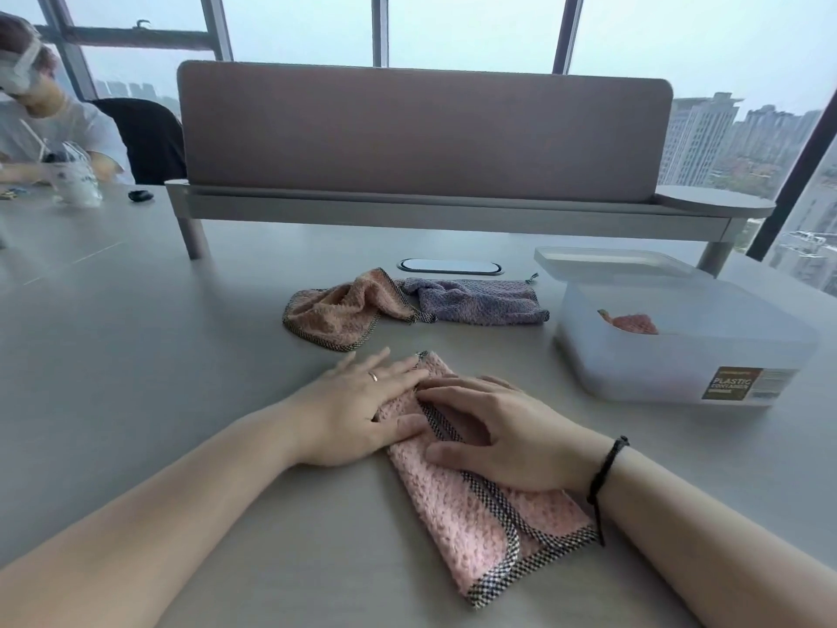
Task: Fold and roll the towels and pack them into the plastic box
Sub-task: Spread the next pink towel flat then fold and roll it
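I've got my left hand (362, 407) and right hand (507, 435), fingers flat and holding nothing, pressing the folded pink towel (480, 505) at the counter's (158, 378) near edge, plastic box (679, 351) far right.

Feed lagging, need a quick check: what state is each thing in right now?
Pink towel: folded flat, not rolled.
Left hand: flat on it.
Right hand: pressing it.
Peach towel: crumpled.
Purple towel: crumpled.
Plastic box: open, one towel inside.
Lid: off, leaning on the box.

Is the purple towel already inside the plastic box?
No, the purple towel lies crumpled on the table, left of the plastic box.
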